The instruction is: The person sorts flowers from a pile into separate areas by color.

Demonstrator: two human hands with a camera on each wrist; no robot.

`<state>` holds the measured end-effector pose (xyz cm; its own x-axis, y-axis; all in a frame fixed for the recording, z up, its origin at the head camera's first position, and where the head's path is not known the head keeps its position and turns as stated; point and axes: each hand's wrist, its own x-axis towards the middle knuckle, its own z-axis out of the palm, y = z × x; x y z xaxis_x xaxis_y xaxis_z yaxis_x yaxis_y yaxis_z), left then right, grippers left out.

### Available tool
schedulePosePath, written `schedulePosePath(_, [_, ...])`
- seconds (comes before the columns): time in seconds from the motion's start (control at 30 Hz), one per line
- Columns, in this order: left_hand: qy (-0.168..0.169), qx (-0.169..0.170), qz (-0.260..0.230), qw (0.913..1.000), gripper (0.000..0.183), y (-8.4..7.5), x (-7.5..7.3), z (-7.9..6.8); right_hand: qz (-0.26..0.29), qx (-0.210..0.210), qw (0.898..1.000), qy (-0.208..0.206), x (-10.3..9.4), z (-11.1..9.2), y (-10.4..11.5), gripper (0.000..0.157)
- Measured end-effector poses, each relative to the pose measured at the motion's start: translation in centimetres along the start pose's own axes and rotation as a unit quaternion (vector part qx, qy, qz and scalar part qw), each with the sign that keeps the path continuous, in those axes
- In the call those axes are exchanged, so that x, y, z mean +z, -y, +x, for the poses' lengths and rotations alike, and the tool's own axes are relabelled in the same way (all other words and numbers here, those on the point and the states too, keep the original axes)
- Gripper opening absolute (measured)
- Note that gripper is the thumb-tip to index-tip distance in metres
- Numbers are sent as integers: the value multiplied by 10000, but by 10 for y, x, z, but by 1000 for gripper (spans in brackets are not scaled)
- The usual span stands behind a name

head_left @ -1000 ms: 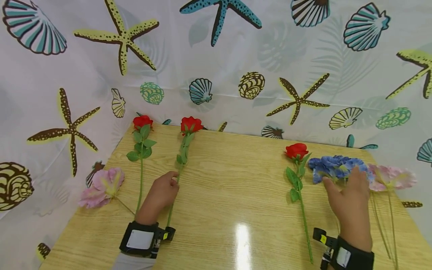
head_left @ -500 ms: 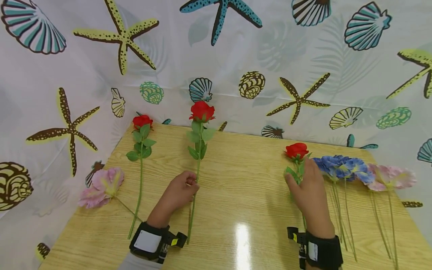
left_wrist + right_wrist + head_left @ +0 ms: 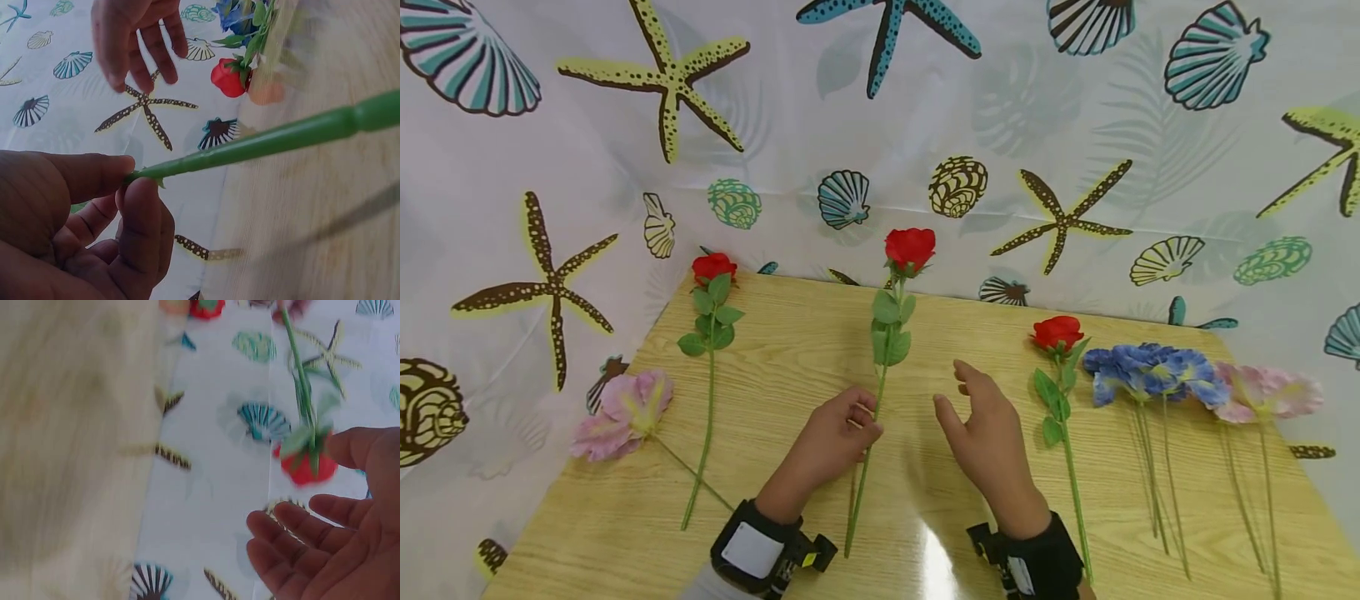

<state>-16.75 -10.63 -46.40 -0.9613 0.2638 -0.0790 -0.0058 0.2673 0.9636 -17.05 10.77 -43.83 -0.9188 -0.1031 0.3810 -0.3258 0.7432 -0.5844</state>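
Observation:
My left hand (image 3: 835, 437) pinches the green stem of a red rose (image 3: 910, 250) between thumb and fingers, holding it off the table near the middle. In the left wrist view the stem (image 3: 250, 149) runs from the fingertips toward the right. My right hand (image 3: 992, 442) hovers to the right of that rose, fingers spread and relaxed, with nothing in it. The right wrist view has the rose head (image 3: 309, 464) beyond the thumb; whether they touch, I cannot tell.
On the wooden table (image 3: 775, 333) lie a red rose (image 3: 713, 268) and a pink flower (image 3: 625, 408) at left. Another red rose (image 3: 1057, 333), blue flowers (image 3: 1157, 372) and pink flowers (image 3: 1266, 392) lie at right. A patterned cloth (image 3: 910, 125) hangs behind.
My left hand has lifted the rose off the table and carried it right, to the middle. My right hand has moved left from the blue flowers, past the right rose, toward the held rose.

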Motion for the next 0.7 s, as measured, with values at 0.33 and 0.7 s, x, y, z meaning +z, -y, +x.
schedulePosePath(0.33, [199, 379, 216, 9988, 17, -6, 23, -4, 1295, 275, 9908, 284, 25, -7, 20, 36])
schedulePosePath(0.7, [-191, 663, 296, 9972, 10, -11, 37, -7, 2250, 946, 9690, 385, 17, -6, 30, 32])
